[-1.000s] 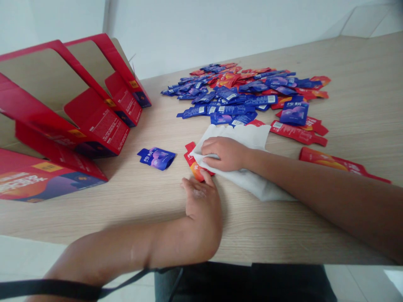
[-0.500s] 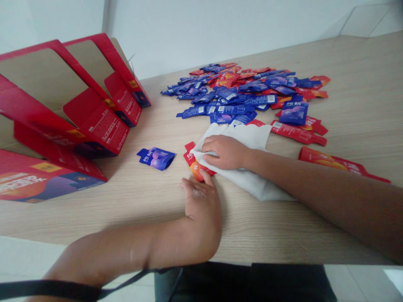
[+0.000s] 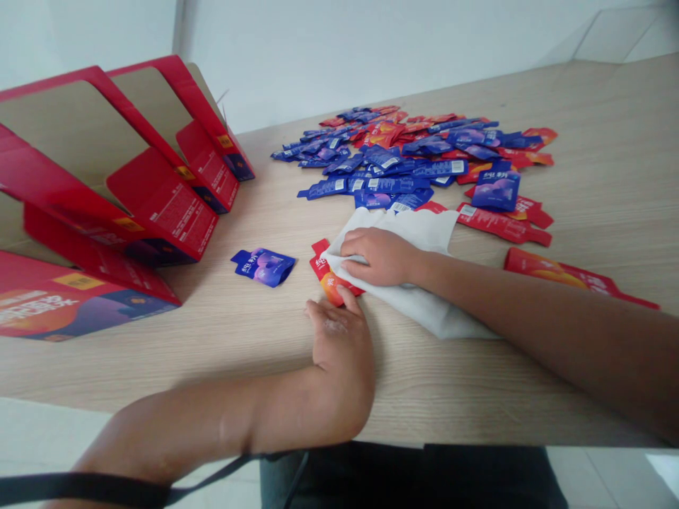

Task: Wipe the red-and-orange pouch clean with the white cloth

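Observation:
My right hand (image 3: 378, 256) presses a white cloth (image 3: 424, 283) down onto a red sachet (image 3: 327, 277) lying on the wooden table (image 3: 254, 332), its fingers curled over the cloth's edge. My left hand (image 3: 339, 332) rests on the table just in front of it, and its fingertips pin the near end of that red sachet. A single blue sachet (image 3: 264, 266) lies a short way to the left of both hands.
A heap of several blue and red sachets (image 3: 414, 159) spreads across the table behind my hands. One long red sachet (image 3: 562, 272) lies by my right forearm. Open red cardboard display boxes (image 3: 106, 198) stand at the left.

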Motion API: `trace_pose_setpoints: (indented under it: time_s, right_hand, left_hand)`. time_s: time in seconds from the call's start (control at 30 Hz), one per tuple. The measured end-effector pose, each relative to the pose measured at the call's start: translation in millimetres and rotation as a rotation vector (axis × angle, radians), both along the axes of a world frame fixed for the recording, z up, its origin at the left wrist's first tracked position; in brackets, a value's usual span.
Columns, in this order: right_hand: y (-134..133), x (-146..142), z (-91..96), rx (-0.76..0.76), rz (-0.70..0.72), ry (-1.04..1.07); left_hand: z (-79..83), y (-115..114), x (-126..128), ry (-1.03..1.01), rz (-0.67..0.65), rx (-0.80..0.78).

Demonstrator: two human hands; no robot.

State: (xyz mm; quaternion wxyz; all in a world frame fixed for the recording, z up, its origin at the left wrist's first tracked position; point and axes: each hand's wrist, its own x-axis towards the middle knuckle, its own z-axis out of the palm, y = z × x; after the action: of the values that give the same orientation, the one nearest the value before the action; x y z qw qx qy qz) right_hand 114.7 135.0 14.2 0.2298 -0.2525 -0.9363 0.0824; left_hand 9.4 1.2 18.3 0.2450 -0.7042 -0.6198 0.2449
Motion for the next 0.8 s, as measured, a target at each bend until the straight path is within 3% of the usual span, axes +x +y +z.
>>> trace_pose_setpoints:
  time_s: [0.3,0.8]
  right_hand:
    - [-1.0,0.1,1.1,-0.009,0.16,0.006]
    - [-1.4,-0.7,0.9,-0.017,0.102,-0.007]
  left_hand:
    - [0.0,-0.1,-0.1,-0.113,0.017,0.005]
    - [3.2,0.1,0.6,-0.098,0.014,-0.025]
